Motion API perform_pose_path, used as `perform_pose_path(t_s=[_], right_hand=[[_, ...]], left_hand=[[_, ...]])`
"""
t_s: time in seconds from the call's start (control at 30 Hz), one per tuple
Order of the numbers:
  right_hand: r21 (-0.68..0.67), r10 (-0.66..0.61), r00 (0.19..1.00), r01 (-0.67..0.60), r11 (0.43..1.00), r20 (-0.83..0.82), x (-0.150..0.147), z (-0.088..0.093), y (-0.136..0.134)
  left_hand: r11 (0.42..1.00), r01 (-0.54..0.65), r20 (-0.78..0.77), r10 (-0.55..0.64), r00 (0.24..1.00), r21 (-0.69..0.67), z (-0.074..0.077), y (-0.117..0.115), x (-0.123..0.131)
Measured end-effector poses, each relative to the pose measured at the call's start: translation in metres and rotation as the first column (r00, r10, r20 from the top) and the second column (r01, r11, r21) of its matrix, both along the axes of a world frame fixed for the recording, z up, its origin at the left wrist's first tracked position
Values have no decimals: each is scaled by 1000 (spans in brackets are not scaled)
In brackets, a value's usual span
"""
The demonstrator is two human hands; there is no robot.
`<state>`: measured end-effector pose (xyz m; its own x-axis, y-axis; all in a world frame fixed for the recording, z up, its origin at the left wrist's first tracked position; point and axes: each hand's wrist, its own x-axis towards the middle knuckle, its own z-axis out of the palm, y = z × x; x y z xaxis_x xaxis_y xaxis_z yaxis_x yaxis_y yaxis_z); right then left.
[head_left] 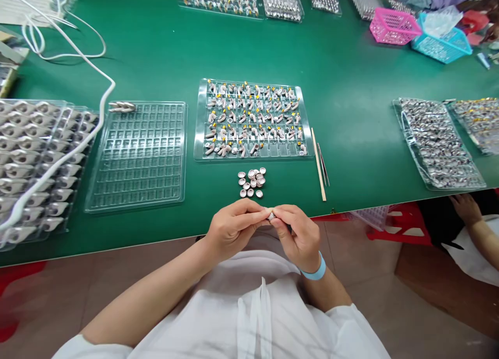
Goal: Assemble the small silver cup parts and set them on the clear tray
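Both hands meet in front of my body, just off the table's near edge. My left hand point(236, 225) and my right hand point(297, 233) are closed, pinching one small silvery part point(271, 216) between their fingertips. Fingers cover most of that part, so its exact kind is hidden. Just beyond lies a loose pile of small round metal caps point(253, 182). Behind the pile, a clear plastic tray point(200, 135) bears rows of small curved grey pieces with yellow bits; a few pockets at its lower right are bare.
A wooden stick point(318, 164) and tweezers point(323, 164) lie right of the pile. At left are a mostly bare tray point(136, 200), stacked trays of grey shells point(35, 167) and a white cable point(103, 104). Filled trays point(440, 141), pink point(393, 26) and blue baskets point(440, 44), and another person's arm point(481, 234) are at right.
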<state>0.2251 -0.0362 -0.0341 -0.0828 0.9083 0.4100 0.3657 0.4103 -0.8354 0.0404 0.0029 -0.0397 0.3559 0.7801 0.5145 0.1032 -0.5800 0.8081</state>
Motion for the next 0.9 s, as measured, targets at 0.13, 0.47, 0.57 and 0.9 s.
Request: perform_pose_path(t_s=[0.13, 0.47, 0.57, 0.9], right_hand=[[50, 52, 997, -55, 997, 63, 0, 2, 2], [-16, 120, 993, -120, 993, -10, 1, 10, 10], [-27, 137, 991, -137, 990, -4, 1, 11, 11], [43, 101, 994, -99, 994, -50, 0, 9, 11]], left_hand=[[998, -53, 11, 53, 999, 38, -2, -3, 1], [994, -57, 59, 52, 997, 89, -3, -5, 2], [994, -62, 46, 58, 997, 94, -4, -5, 2], [984, -31, -41, 38, 998, 173, -1, -6, -2]])
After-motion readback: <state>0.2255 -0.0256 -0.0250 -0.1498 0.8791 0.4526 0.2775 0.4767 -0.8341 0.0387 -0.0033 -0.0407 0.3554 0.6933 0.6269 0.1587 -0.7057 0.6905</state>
